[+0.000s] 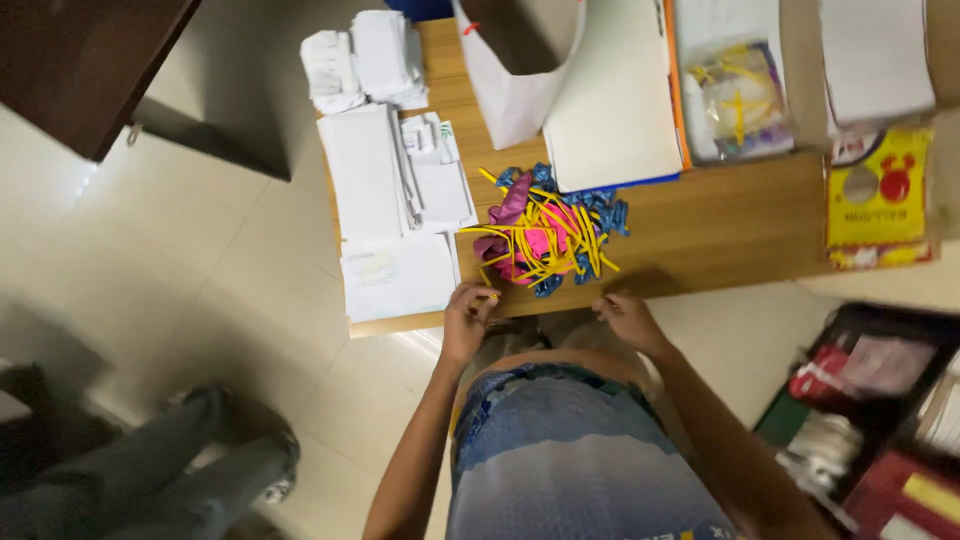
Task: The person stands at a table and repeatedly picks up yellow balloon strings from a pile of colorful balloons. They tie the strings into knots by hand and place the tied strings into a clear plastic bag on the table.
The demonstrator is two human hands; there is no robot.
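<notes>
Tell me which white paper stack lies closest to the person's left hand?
The flat white stack at the table's near-left corner, right beside the left hand; the other paper stacks sit farther back on the table.

I see a table (720,230) of light wood, matt with a faint grain. The pile (545,235) on it looks like limp rubber: blue, pink and yellow pieces with a dull sheen. My left hand (468,318) pinches a thin yellow strip (487,295) of the same soft stuff; my right hand (628,318) is bare at the table's edge. The white sheets (385,185) are matt paper. The bag (738,100) is clear, shiny plastic. The floor (230,260) is smooth, glossy tile.
</notes>
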